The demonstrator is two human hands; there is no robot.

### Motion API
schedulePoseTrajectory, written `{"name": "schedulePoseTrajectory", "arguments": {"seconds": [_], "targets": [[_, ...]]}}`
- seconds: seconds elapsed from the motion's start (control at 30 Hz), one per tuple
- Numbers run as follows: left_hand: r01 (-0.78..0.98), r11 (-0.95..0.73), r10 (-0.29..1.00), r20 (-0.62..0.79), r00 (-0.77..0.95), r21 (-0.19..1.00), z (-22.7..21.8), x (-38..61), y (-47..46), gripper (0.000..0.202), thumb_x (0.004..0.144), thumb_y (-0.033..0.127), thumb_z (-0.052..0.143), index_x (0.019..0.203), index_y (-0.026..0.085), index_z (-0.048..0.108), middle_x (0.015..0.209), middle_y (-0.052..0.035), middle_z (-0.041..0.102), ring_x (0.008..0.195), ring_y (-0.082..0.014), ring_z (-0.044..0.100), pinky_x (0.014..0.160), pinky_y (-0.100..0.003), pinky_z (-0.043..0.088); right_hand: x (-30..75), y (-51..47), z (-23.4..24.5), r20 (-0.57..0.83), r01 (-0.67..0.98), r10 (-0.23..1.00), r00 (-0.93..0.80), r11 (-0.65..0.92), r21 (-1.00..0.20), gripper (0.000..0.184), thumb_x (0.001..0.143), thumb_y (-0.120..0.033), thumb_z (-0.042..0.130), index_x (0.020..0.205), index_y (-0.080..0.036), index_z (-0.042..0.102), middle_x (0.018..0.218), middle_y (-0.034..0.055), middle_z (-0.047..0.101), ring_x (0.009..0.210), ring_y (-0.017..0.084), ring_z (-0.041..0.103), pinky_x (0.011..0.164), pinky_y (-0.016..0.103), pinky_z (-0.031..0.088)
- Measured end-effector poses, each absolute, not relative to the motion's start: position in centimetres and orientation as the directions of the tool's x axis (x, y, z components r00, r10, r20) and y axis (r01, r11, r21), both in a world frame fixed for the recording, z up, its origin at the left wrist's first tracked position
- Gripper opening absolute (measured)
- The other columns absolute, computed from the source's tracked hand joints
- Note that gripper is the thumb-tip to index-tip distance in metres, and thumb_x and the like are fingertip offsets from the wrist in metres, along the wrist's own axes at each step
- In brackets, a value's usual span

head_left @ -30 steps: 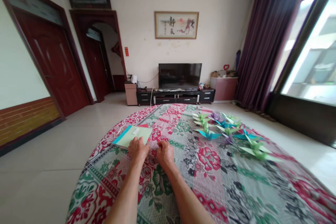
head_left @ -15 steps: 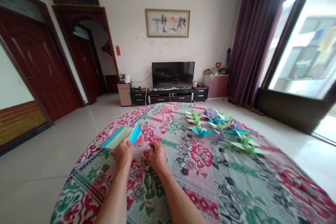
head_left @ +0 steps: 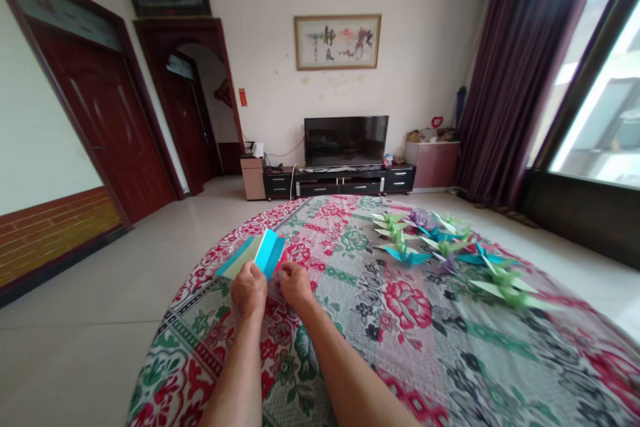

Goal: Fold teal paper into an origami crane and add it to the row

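Note:
My left hand (head_left: 249,289) is closed on the near edge of a stack of coloured paper sheets (head_left: 253,256), lifting some blue sheets so they fan upward. My right hand (head_left: 296,283) rests just right of the stack with its fingers curled by the sheets' corner; I cannot make out whether it pinches a sheet. Both hands lie on a round table covered by a floral cloth (head_left: 380,320). Several folded paper cranes (head_left: 440,247), green, blue and purple, stand in a group at the far right of the table.
Beyond the table are a tiled floor (head_left: 100,320), a dark TV (head_left: 346,140) on a low black cabinet, red wooden doors (head_left: 115,127) at left, and dark curtains (head_left: 510,73) beside a large window at right.
The flat paper stack has been lifted at its near edge; blue sheets now stand fanned up. My right hand moved left, closer to the stack. The camera shifted slightly.

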State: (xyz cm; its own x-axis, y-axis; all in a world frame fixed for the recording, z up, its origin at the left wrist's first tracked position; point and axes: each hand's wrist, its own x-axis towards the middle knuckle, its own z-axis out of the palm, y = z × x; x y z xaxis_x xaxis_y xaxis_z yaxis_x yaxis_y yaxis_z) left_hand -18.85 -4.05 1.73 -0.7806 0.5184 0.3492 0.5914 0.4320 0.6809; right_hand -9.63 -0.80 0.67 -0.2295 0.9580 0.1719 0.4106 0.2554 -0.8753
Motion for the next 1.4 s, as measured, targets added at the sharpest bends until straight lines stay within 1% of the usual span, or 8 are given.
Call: {"name": "schedulePoseTrajectory", "arguments": {"seconds": [0.23,0.43,0.7,0.83,1.03,1.13,1.23,1.4], "targets": [[0.505,0.433,0.409,0.336,-0.848,0.747,1.8,-19.2,-3.8,0.032,0.079,0.022,0.044,0.098,0.015,0.069,0.086,-0.0133,0.07,0.08,-0.0248,0.063,0.071,-0.032,0.046,-12.4,0.2,1.4,0.069,0.526,0.977,-0.204,0.169,-0.833,0.026,0.072,-0.03,0.056,0.053,-0.015,0.065,0.052,0.0064,0.062,0.052,0.014,0.056,0.048,0.021,0.036],[0.515,0.406,0.376,0.376,-0.847,0.755,1.6,-19.1,-3.7,0.032,0.081,0.023,0.042,0.099,0.015,0.068,0.087,-0.013,0.07,0.081,-0.0237,0.063,0.071,-0.031,0.045,-12.9,0.3,0.9,0.113,0.583,0.979,-0.169,0.192,-0.79,0.018,0.068,-0.026,0.057,0.058,-0.015,0.068,0.056,0.0057,0.064,0.052,0.013,0.055,0.047,0.022,0.032],[0.721,0.231,0.675,0.425,-0.603,0.654,1.1,-18.0,-3.3,0.032,0.082,0.034,0.046,0.096,0.017,0.069,0.087,-0.0111,0.071,0.082,-0.0224,0.064,0.073,-0.029,0.046,-10.5,1.4,0.7,0.087,0.58,0.985,-0.15,0.159,-0.799,0.022,0.073,-0.022,0.052,0.059,-0.014,0.068,0.055,0.0063,0.064,0.053,0.014,0.056,0.047,0.022,0.033],[0.817,0.067,0.784,0.476,-0.398,0.573,0.8,-17.6,-3.1,0.032,0.073,0.015,0.049,0.098,0.018,0.069,0.101,-0.0072,0.069,0.095,-0.0192,0.061,0.087,-0.027,0.044,-9.3,2.4,0.4,0.107,0.554,0.985,-0.132,0.163,-0.816,0.023,0.074,-0.018,0.048,0.063,-0.015,0.068,0.055,0.0056,0.063,0.055,0.015,0.056,0.05,0.022,0.035],[0.846,0.19,0.828,0.383,-0.41,0.498,0.5,-17.9,-3.1,0.05,0.066,0.006,0.05,0.109,0.027,0.065,0.124,-0.0012,0.058,0.126,-0.0282,0.037,0.101,-0.045,0.032,-9.4,2.6,0.0,0.178,0.468,0.971,-0.159,0.233,-0.852,0.031,0.08,-0.023,0.04,0.071,-0.018,0.068,0.053,0.0006,0.061,0.055,0.013,0.055,0.053,0.02,0.038],[0.835,0.232,0.792,0.401,-0.46,0.5,0.3,-18.4,-3.2,0.043,0.075,0.012,0.048,0.111,0.029,0.063,0.122,-0.0024,0.059,0.122,-0.0285,0.041,0.099,-0.044,0.032,-9.4,2.5,0.1,0.26,0.392,0.942,-0.213,0.326,-0.861,0.034,0.084,-0.027,0.036,0.078,-0.019,0.069,0.067,0.0,0.066,0.064,0.013,0.058,0.059,0.02,0.041],[0.799,0.281,0.717,0.437,-0.543,0.531,0.2,-18.8,-3.1,0.035,0.083,0.018,0.043,0.11,0.021,0.064,0.11,-0.0087,0.065,0.108,-0.0243,0.052,0.094,-0.036,0.037,-8.9,2.5,0.5,0.325,0.36,0.93,-0.173,0.367,-0.858,0.034,0.082,-0.019,0.037,0.095,-0.018,0.068,0.091,0.0032,0.068,0.081,0.015,0.06,0.072,0.021,0.042],[0.715,0.393,0.602,0.426,-0.675,0.578,0.2,-19.1,-3.0,0.037,0.087,0.025,0.036,0.11,0.013,0.062,0.091,-0.0138,0.066,0.084,-0.0214,0.061,0.076,-0.029,0.044,-8.8,2.1,1.2,0.201,0.611,0.957,-0.207,0.288,-0.738,0.035,0.075,-0.008,0.042,0.1,-0.016,0.065,0.088,0.0092,0.068,0.082,0.02,0.061,0.072,0.026,0.042]]}}
